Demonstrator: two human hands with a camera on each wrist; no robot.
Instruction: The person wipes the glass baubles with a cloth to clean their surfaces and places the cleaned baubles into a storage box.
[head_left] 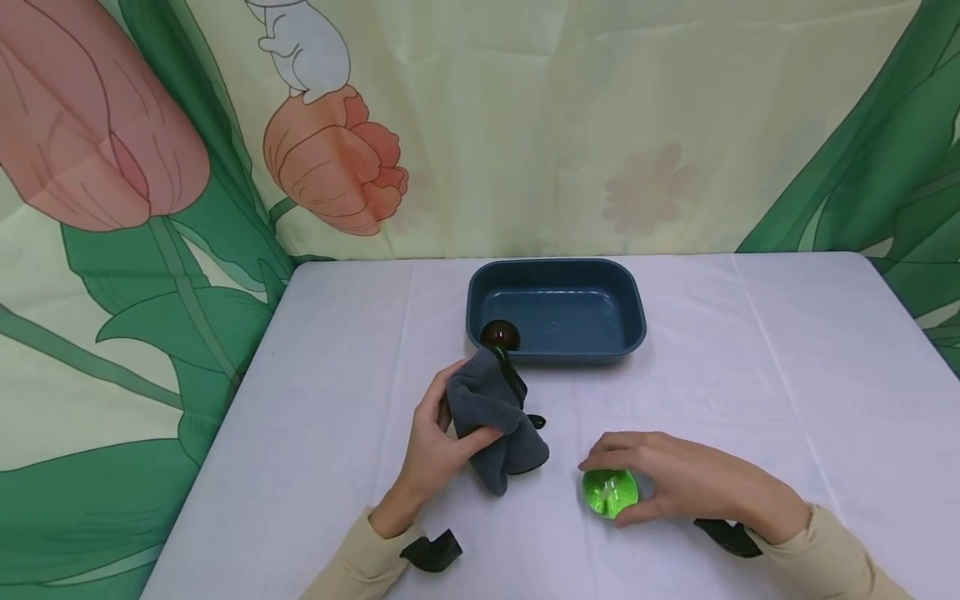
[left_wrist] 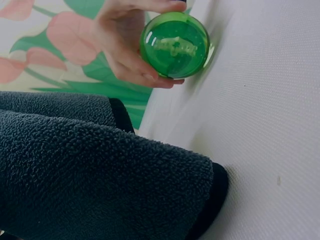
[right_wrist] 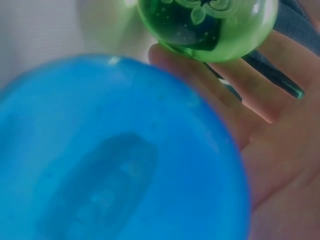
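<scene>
Left hand (head_left: 433, 446): the fingers hold a dark grey terry cloth (head_left: 487, 400), with the thumb laid across the near face and the other fingers partly hidden behind it. The cloth hangs in folds and carries a black edge strip (left_wrist: 218, 192). Its upper end lies at the near left corner of the tray (head_left: 577, 321) in the head view; contact with the rim cannot be determined.

Right hand (head_left: 663, 475): the fingers are set moderately apart and curved about a translucent green ball (head_left: 610, 493), thumb on the near side, other fingers on the far side. The green ball is located to the right of the cloth and nearer the person than the tray. The left wrist view shows it between the fingers, close to the desk (head_left: 712, 375); whether it bears on the surface cannot be determined.

A translucent blue ball (right_wrist: 125, 165) is visible close to the right wrist camera, in front of the palm. Whether the hand supports it cannot be determined.

The tray is dark blue, rectangular with rounded corners, and positioned at the far side of the white-covered desk. A dark brown ball (head_left: 500, 335) is located in its near left corner. A tulip-printed backdrop (head_left: 525, 125) stands behind the desk.
</scene>
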